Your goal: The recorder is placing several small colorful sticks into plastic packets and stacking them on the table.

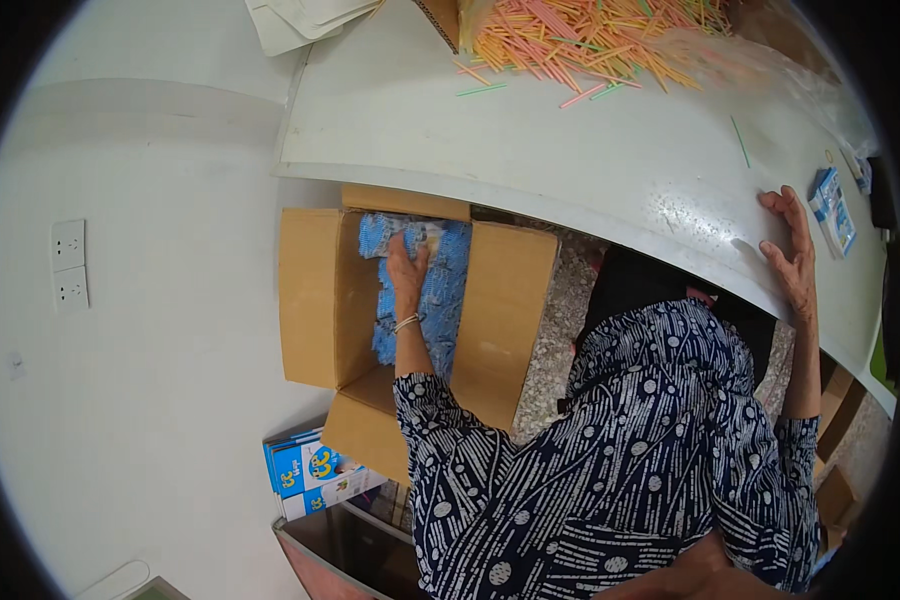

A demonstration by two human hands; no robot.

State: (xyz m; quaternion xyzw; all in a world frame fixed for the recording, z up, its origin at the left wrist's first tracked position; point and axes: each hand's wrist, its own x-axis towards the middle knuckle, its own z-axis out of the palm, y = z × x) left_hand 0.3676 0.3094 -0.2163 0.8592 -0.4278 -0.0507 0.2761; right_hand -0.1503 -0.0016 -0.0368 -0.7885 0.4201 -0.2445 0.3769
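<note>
Blue packets (444,290): many, overlapping | carton (308,300): 1 | left grip (407,268): can't tell | right grip (798,272): spread

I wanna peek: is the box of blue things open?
Open: the box has flaps spread outward, with blue things and the left hand inside.

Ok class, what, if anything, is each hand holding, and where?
Left hand: at blue packets in the box; whether it grips one can't be told. Right hand: nothing.
</note>
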